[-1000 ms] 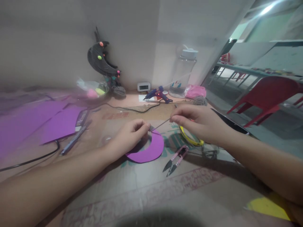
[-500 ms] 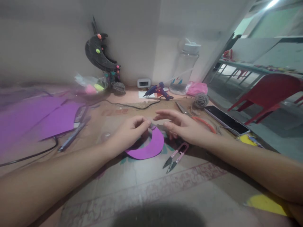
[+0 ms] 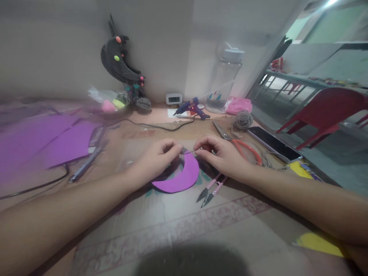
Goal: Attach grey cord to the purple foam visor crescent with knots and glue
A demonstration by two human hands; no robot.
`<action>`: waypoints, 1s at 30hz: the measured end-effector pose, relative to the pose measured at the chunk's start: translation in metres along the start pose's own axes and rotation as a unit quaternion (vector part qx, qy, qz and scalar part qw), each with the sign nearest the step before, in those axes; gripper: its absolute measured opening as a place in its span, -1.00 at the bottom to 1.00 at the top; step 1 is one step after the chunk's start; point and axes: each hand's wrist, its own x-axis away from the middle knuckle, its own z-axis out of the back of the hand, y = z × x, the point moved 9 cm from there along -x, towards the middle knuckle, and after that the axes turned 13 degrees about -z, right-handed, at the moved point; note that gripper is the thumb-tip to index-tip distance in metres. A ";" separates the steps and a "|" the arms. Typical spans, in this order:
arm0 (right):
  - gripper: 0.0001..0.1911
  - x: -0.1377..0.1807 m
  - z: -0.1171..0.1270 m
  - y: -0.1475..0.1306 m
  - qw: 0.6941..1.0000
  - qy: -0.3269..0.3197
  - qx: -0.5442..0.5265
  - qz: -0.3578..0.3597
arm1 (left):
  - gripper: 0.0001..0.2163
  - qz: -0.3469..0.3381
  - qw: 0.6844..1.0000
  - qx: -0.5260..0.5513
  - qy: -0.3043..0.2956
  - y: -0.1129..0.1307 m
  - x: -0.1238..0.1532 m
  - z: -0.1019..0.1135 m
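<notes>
Relative to the frame of half a second ago, the fingers of the right hand [image 3: 225, 155], then spread apart, have been brought together, and a short grey yarn [image 3: 192, 151] is now pinched between thumb and forefinger. In the frame of one second ago, a longer length was held out to the upper right; the right hand is now positioned just beside the left hand [image 3: 162, 155]. The grip of the left hand is unchanged: the upper tip of the crescent [image 3: 185, 178] is clamped between its thumb and fingers, which are closed with little gap. The looped end of the snips [image 3: 212, 191], visible half a second ago, is now covered by the right hand. The crescent is located between the hands, above the middle of the counter [image 3: 143, 230]; whether its lower edge is in contact with the surface cannot be told. It is flat, evenly purple and cleanly cut, with a broad curved body tapered to a lower point directed left. The hollow side is faced toward the left hand. The upper tip is wrapped in grey, and the strand is extended from there to the right hand. The finer detail of the wrapping is obscured by blur and by the left fingertips.
</notes>
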 end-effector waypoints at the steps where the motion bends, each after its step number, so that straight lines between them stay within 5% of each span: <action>1: -0.93 0.000 0.000 0.000 1.000 0.002 0.001 0.001 | -0.69 0.000 1.000 -0.001 0.000 0.000 0.000 0.000; 30: -0.90 -0.002 -0.003 0.005 0.999 -0.004 -0.034 -0.015 | -0.69 -0.051 0.995 -0.038 -0.078 0.005 0.001 -0.013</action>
